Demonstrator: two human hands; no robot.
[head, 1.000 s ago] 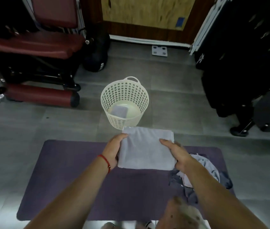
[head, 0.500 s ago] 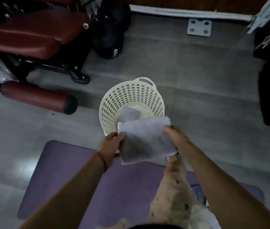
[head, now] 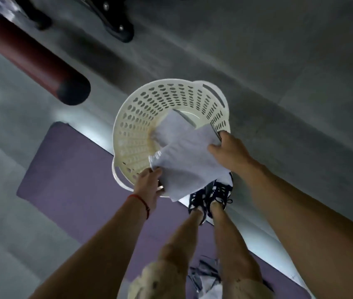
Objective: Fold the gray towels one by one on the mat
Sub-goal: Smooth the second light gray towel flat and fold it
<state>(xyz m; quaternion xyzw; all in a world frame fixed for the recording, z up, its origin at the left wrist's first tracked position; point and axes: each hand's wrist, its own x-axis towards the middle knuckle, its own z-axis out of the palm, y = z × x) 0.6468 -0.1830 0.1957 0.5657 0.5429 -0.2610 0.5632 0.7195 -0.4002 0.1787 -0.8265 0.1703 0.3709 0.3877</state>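
Note:
I hold a folded gray towel point(head: 186, 162) over the near rim of a white perforated basket point(head: 141, 117). My left hand point(head: 149, 186) grips its near left corner, and my right hand point(head: 228, 151) grips its far right edge. Inside the basket lies another folded gray towel point(head: 172, 128), partly covered by the one I hold. The purple mat point(head: 70, 180) stretches below and to the left of the basket. A crumpled heap of gray towels point(head: 205, 279) lies on the mat between my legs.
My legs and dark sneakers point(head: 212, 195) stand at the mat's far edge, right beside the basket. A dark red padded roller point(head: 31, 59) of a workout bench juts in at upper left, with black bench feet point(head: 117, 29) behind it. Gray tiled floor surrounds everything.
I have stood up and leaned over the basket. The folded towel moved from the mat forward to above the basket's rim, still held by both hands.

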